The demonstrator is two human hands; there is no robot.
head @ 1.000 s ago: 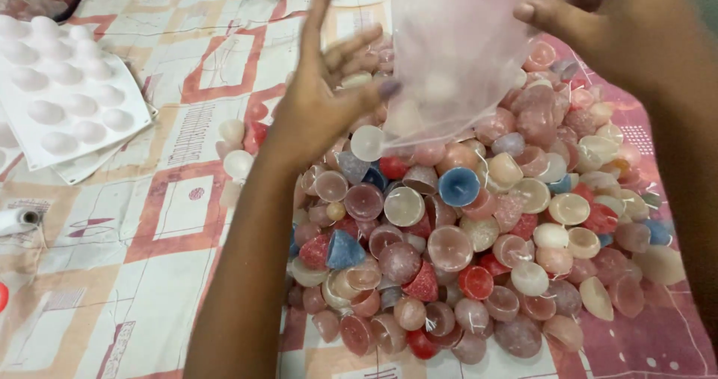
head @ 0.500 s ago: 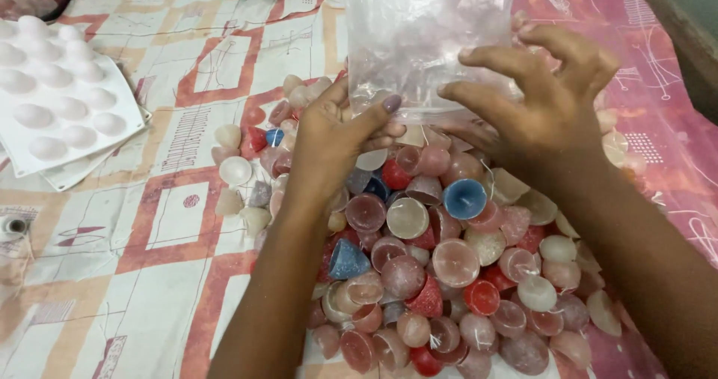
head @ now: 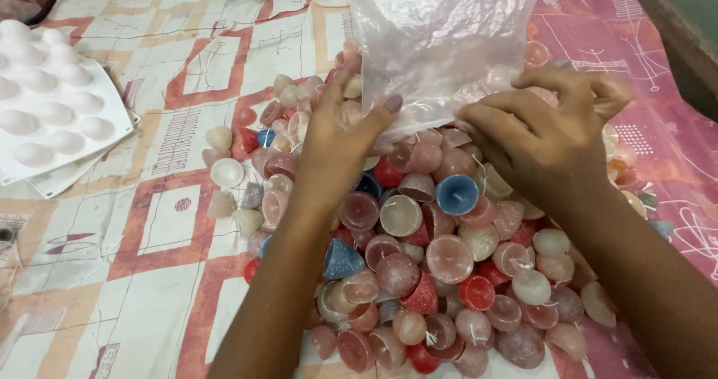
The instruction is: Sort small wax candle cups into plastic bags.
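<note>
Patterned cloth [head: 149, 222] under candle heap [head: 419, 267], white mould [head: 52, 117] far left. I see left hand [head: 336, 147], right hand [head: 546, 136] each in narrow grip pinching bag [head: 441, 42] edge.

bag [head: 441, 35]: clear plastic, crumpled, upright, lower edge pinched between both grips | candles [head: 419, 259]: small domed, pink/red/white/blue, heaped just below the grips

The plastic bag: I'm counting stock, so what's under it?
Under the plastic bag, pink candles show blurred through the film; their number is hidden. Both hands pinch its lower edge.
</note>
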